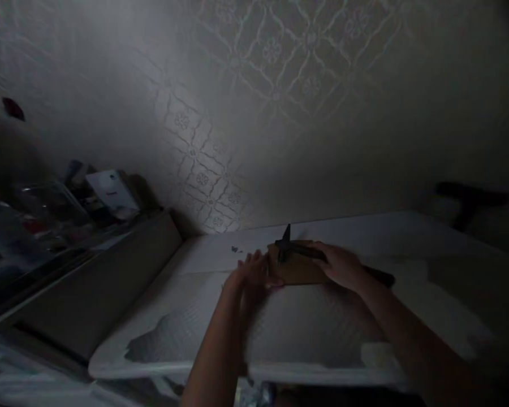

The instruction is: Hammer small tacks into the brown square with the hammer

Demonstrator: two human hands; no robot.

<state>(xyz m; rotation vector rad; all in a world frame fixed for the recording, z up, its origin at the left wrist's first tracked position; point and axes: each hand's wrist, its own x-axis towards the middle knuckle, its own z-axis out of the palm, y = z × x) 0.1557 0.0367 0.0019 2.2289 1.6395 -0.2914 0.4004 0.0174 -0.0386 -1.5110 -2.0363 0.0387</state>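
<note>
A dark hammer [303, 249] is in my right hand [341, 264], gripped partway along its handle, whose end sticks out behind the hand. Its head is over the left part of a flat brown board [303, 272]; I cannot tell whether it touches the surface. My left hand [257, 270] grips the board's left edge, thumb at the near left corner and the other fingers beyond. A thin upright piece, perhaps a nail, shows faintly under the hammer head. Small dark bits [235, 249] lie on the white table [203, 260] left of the board.
The scene is dim. A patterned wall [275, 113] rises behind the table. At the left, a cabinet [123, 288] carries a white box [113, 189] and clutter. A dark T-shaped object [470, 198] stands at the right. A patterned grey area [173, 333] covers the table's near side.
</note>
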